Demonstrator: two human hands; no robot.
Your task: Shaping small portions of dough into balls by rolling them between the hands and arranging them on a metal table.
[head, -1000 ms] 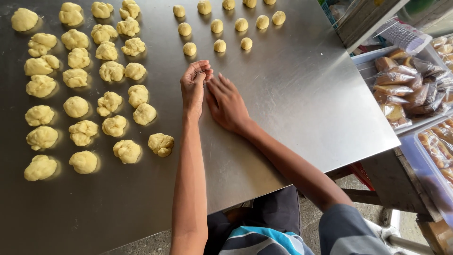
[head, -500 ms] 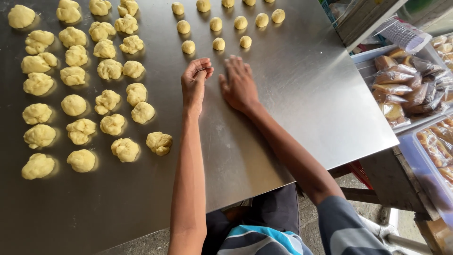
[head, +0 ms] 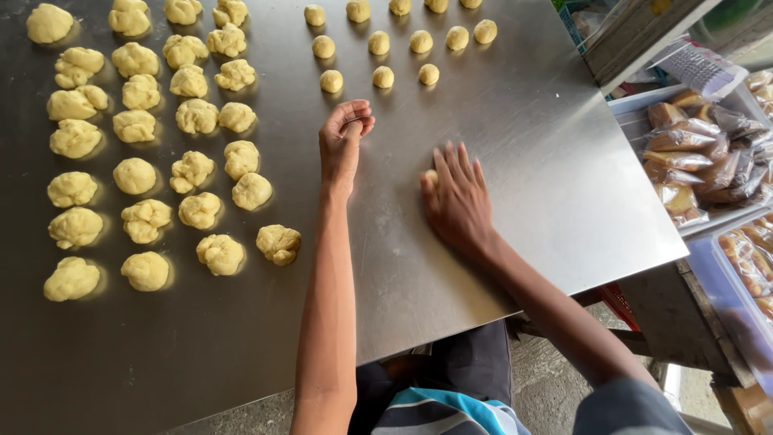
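Right hand (head: 457,196) flat, grip released on dough piece (head: 431,176); left hand (head: 345,135) clenched; rough lumps (head: 279,243) leftward.

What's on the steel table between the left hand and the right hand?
Nothing: bare steel table separates the curled left hand from the flat right hand, in the head view.
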